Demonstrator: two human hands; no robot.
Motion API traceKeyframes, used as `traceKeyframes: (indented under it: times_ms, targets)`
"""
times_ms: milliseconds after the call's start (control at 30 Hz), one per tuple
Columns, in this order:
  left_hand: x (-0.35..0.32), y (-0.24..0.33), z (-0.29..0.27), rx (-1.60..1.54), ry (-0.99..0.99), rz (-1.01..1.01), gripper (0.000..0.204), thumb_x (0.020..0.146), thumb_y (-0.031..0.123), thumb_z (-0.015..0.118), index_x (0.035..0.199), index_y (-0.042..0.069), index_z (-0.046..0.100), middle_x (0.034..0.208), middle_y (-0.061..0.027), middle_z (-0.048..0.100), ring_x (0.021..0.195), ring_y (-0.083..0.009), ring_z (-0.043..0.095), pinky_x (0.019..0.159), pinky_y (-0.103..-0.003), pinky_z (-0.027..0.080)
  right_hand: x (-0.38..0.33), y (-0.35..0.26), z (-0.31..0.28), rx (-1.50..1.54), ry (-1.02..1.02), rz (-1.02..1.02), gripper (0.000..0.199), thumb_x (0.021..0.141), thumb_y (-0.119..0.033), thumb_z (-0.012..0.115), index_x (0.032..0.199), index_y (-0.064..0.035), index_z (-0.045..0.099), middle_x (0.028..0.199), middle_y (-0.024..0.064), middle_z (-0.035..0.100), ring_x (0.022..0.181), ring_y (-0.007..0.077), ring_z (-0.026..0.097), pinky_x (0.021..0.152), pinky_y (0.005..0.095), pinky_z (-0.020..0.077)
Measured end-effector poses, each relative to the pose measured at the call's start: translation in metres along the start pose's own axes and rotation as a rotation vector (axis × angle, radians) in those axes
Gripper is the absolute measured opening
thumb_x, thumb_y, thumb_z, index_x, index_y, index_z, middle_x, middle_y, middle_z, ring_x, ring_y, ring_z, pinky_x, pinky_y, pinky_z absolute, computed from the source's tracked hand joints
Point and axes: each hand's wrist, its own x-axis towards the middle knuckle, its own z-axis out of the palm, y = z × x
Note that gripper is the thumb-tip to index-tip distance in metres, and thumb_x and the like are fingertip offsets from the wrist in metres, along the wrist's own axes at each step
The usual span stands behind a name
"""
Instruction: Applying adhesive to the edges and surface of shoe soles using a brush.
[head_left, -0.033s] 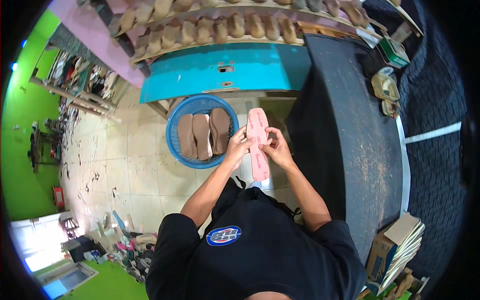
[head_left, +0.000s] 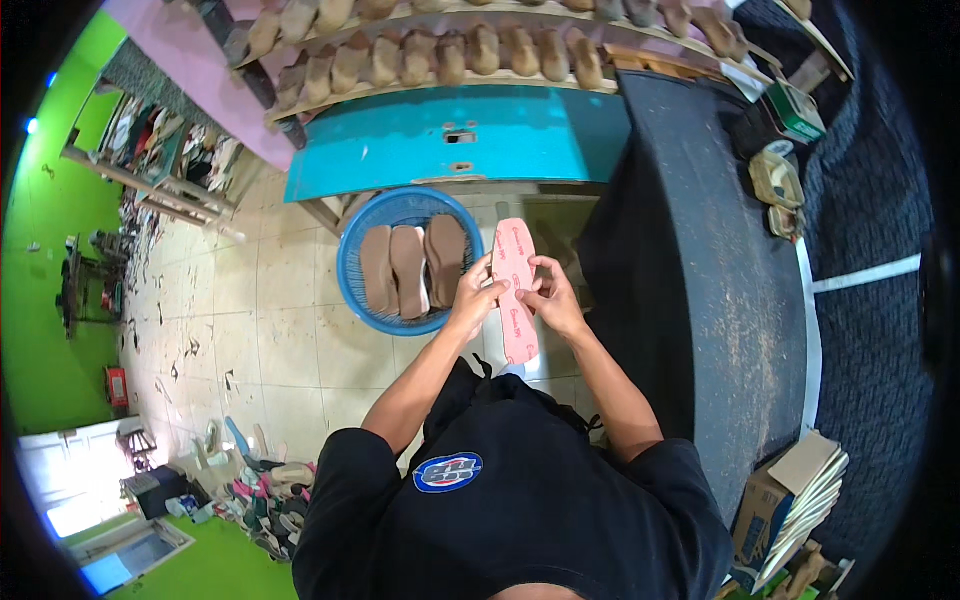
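A long pink shoe insole point(head_left: 517, 328) with red print is held upright in front of my body between both hands. My left hand point(head_left: 474, 302) grips its left edge, thumb laid across the printed face. On the right edge, my right hand point(head_left: 556, 300) pinches it with the thumb and bent fingers. The fingertips behind the insole are hidden. To the left of my hands, a round blue plastic basket point(head_left: 347, 272) stands on the floor, holding several brown shoe soles point(head_left: 446, 262) side by side.
A dark-covered table point(head_left: 720, 300) runs along my right, bearing a yellowish plastic container point(head_left: 775, 178). Ahead is a turquoise panel point(head_left: 390, 140) below shelves of shoe lasts point(head_left: 483, 50). An open carton point(head_left: 770, 510) sits at the lower right. Shoes and scraps point(head_left: 265, 500) are heaped at left.
The view has shifted slightly, so the basket and shelves appear a little farther right. The insole's face has turned slightly in my hands; both hands keep their hold.
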Motion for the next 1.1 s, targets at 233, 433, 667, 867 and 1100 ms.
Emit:
traceKeyframes:
  times_ms: [233, 433, 667, 867, 1100]
  targets:
    - [-0.005, -0.024, -0.104, -0.201, 0.150, -0.088, 0.061, 0.088, -0.007, 0.057, 0.145, 0.009, 0.043, 0.119, -0.0081, 0.064, 0.101, -0.0175, 0.066, 0.077, -0.035, 0.060, 0.039, 0.038, 0.084, -0.199, -0.101, 0.099, 0.060, 0.081, -0.003, 0.075, 0.132, -0.0145, 0.046, 0.074, 0.0001, 0.054, 0.067, 0.0093, 0.055, 0.064, 0.0265, 0.0476]
    - [0.007, -0.037, -0.195, -0.180, 0.242, -0.161, 0.065, 0.083, -0.014, 0.051, 0.144, 0.009, 0.047, 0.118, -0.0072, 0.066, 0.091, -0.0136, 0.067, 0.067, -0.026, 0.057, 0.070, 0.083, 0.162, -0.217, -0.087, 0.169, 0.069, 0.078, 0.000, 0.075, 0.136, -0.0158, 0.043, 0.086, 0.0055, 0.056, 0.080, 0.0130, 0.057, 0.073, 0.0284, 0.0497]
    - [0.041, -0.048, -0.285, 0.075, 0.271, -0.189, 0.059, 0.082, -0.013, 0.051, 0.139, 0.005, 0.052, 0.111, -0.0049, 0.068, 0.096, -0.0141, 0.066, 0.082, -0.027, 0.053, 0.128, 0.142, 0.225, -0.340, -0.141, 0.234, 0.070, 0.079, 0.000, 0.074, 0.138, -0.0154, 0.040, 0.085, 0.0080, 0.059, 0.071, 0.0147, 0.059, 0.065, 0.0291, 0.0516]
    - [0.072, -0.082, -0.373, 0.540, 0.237, -0.187, 0.055, 0.079, -0.004, 0.056, 0.134, 0.002, 0.054, 0.102, -0.0111, 0.069, 0.089, -0.0186, 0.066, 0.083, -0.030, 0.051, 0.167, 0.169, 0.286, -0.612, -0.116, 0.227, 0.070, 0.081, 0.000, 0.071, 0.141, -0.0123, 0.038, 0.084, 0.0126, 0.064, 0.073, 0.0217, 0.066, 0.069, 0.0343, 0.0534]
    - [0.092, -0.065, -0.380, 0.431, 0.297, -0.251, 0.059, 0.080, 0.003, 0.057, 0.138, 0.000, 0.048, 0.113, -0.0172, 0.064, 0.102, -0.0253, 0.063, 0.093, -0.033, 0.048, 0.190, 0.185, 0.307, -0.695, 0.048, 0.169, 0.065, 0.083, -0.003, 0.068, 0.140, -0.0121, 0.039, 0.086, 0.0142, 0.066, 0.075, 0.0297, 0.067, 0.070, 0.0405, 0.0534]
